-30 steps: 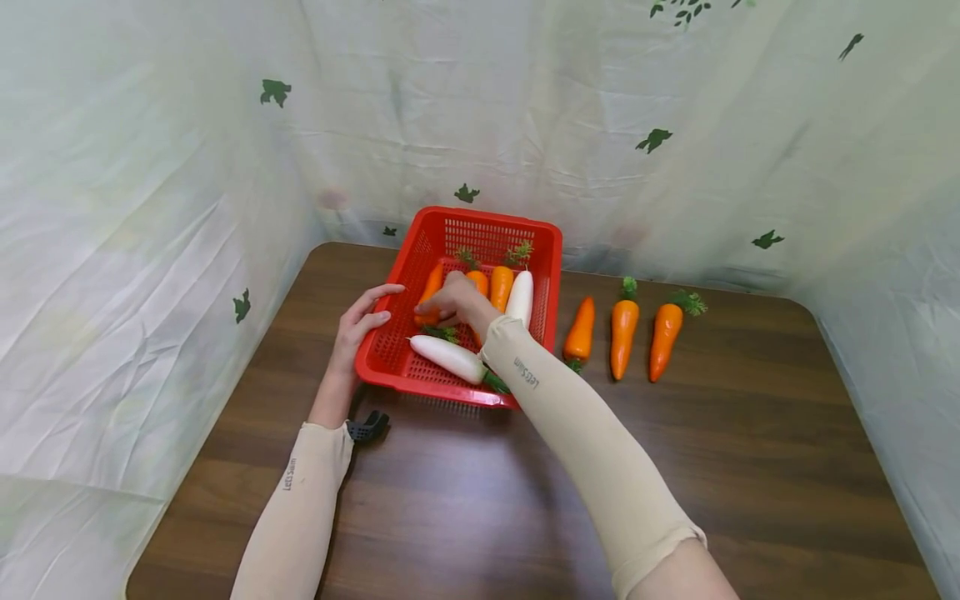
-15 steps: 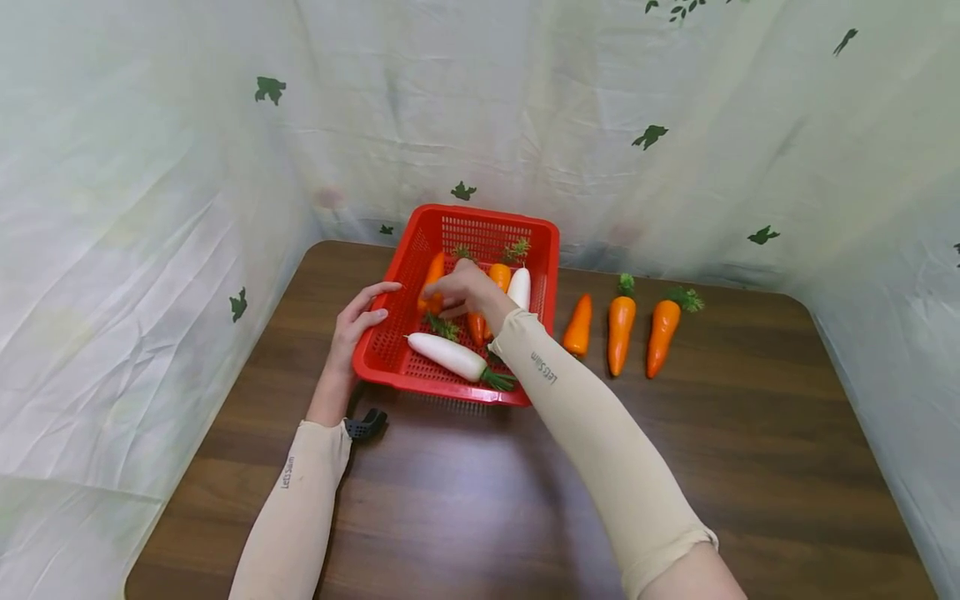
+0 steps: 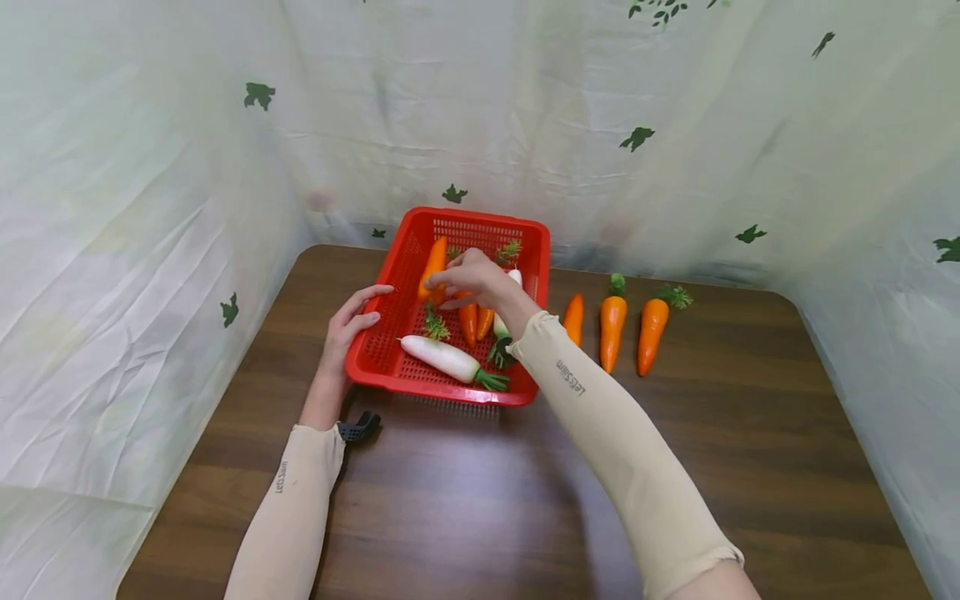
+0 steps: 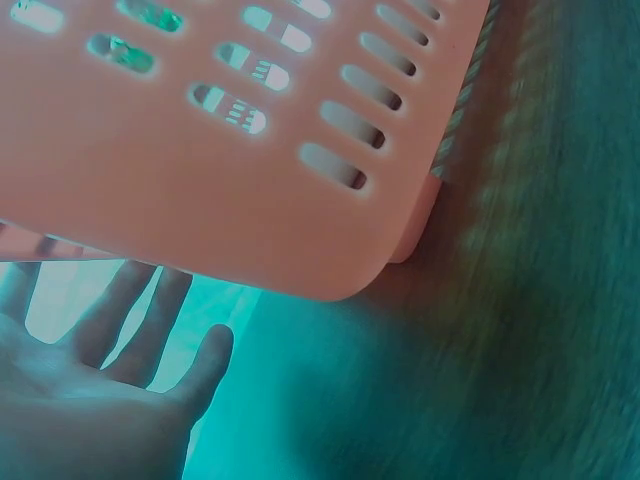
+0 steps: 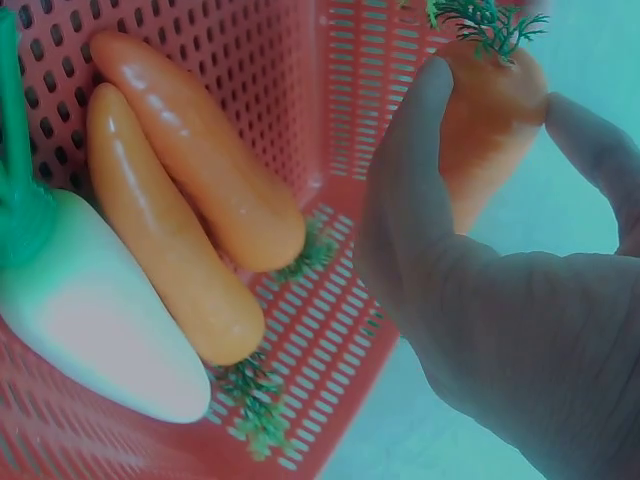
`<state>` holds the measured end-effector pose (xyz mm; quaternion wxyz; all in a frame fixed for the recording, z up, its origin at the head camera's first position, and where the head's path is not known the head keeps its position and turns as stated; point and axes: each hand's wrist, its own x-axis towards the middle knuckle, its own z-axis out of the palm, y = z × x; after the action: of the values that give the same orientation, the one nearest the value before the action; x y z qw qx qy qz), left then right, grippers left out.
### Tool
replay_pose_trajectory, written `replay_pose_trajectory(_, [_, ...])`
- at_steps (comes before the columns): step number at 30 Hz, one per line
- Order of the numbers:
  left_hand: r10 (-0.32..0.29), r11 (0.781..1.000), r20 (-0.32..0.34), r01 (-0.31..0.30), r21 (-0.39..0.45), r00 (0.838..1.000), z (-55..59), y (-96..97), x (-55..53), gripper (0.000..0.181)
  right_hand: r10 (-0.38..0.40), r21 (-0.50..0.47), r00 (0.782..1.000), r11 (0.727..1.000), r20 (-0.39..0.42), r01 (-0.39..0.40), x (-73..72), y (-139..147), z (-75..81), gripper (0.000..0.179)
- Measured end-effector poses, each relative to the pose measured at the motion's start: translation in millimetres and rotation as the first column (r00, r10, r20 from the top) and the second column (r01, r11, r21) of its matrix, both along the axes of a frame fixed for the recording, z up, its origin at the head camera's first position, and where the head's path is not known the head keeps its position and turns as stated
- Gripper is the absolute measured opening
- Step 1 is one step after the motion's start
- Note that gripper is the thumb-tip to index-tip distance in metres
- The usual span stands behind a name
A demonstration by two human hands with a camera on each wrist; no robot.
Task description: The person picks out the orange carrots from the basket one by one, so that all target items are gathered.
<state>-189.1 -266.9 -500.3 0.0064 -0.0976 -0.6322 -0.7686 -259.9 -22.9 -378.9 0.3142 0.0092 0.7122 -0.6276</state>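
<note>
A red plastic basket [image 3: 442, 395] stands on the brown table. My left hand [image 3: 345, 329] touches its left rim; the left wrist view has fairly straight fingers, their tips partly hidden by the basket [image 4: 130, 190]. Over the basket's left half, my right hand [image 3: 480, 279] pinches an orange carrot [image 3: 433, 260] near its leafy end, tip pointing away from me. The right wrist view shows thumb and fingers on opposite sides of that carrot [image 5: 485, 140]. Inside lie two more carrots [image 3: 468, 323] side by side, a white radish [image 3: 441, 357] across the front and another radish [image 3: 501, 325], partly hidden by the right hand.
Three carrots [image 3: 612, 329] lie in a row on the table [image 3: 465, 500], right of the basket; the right sleeve partly covers the nearest one. Pale patterned curtains [image 3: 585, 167] hang along the table's back and sides. A black strap [image 3: 360, 427] shows at the left wrist.
The right hand and its carrot have risen from low in the basket, uncovering more of the two carrots beneath. The left hand keeps its place at the rim. The head view has shifted slightly.
</note>
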Motion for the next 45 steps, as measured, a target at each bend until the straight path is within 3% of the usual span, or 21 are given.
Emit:
replay_pose_trajectory(8, [-0.009, 1.000, 0.010, 0.009, 0.007, 1.000, -0.7, -0.4, 0.8, 0.044, 0.023, -0.009, 0.998, 1.000, -0.059, -0.023, 8.7, 11, 9.1, 0.023])
replay_pose_trajectory(20, [-0.007, 1.000, 0.010, 0.007, 0.008, 1.000, 1.4, -0.3, 3.1, 0.044, -0.004, -0.049, 0.994, 0.999, -0.112, -0.001, 24.2, 39, 27.0, 0.069])
replay_pose_trajectory(38, [-0.019, 0.999, 0.010, 0.019, 0.027, 1.000, 1.0, -0.8, 4.0, 0.043, -0.077, -0.079, 0.981, 0.995, -0.176, 0.064, 44.2, 90, 24.3, 0.059])
replay_pose_trajectory(45, [-0.015, 1.000, 0.020, 0.015, 0.025, 1.000, 0.5, 0.3, 3.6, 0.043, -0.091, -0.070, 0.974, 0.994, -0.208, 0.078, 50.0, 116, 22.6, 0.062])
